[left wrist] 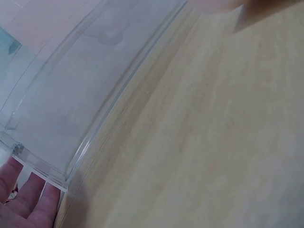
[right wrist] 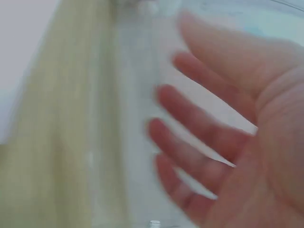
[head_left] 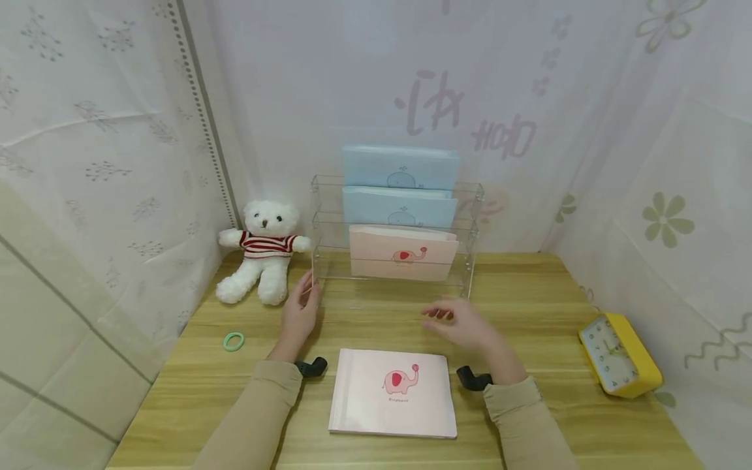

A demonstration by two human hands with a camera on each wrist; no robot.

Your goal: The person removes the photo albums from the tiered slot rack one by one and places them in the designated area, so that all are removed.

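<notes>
A clear three-tier rack (head_left: pixel 477 228) stands at the back of the table. Its tiers hold a blue whale booklet (head_left: pixel 370 166) at the top, another blue whale booklet (head_left: pixel 370 205) in the middle and a pink elephant booklet (head_left: pixel 376 248) in front. My left hand (head_left: pixel 298 318) touches the rack's lower left side, its fingers (left wrist: pixel 29 194) extended along the outer edge. In front of the rack my right hand (head_left: pixel 464 324) hovers with nothing in it, blurred, fingers (right wrist: pixel 204 123) loosely spread. Below and between both hands, a pink elephant booklet (head_left: pixel 390 411) lies flat on the table.
A white teddy bear (head_left: pixel 267 245) in a striped top sits left of the rack. The green ring (head_left: pixel 233 341) lies near the left edge of the wooden table (head_left: pixel 529 418). At the right is a yellow alarm clock (head_left: pixel 637 359). Patterned curtains surround the table.
</notes>
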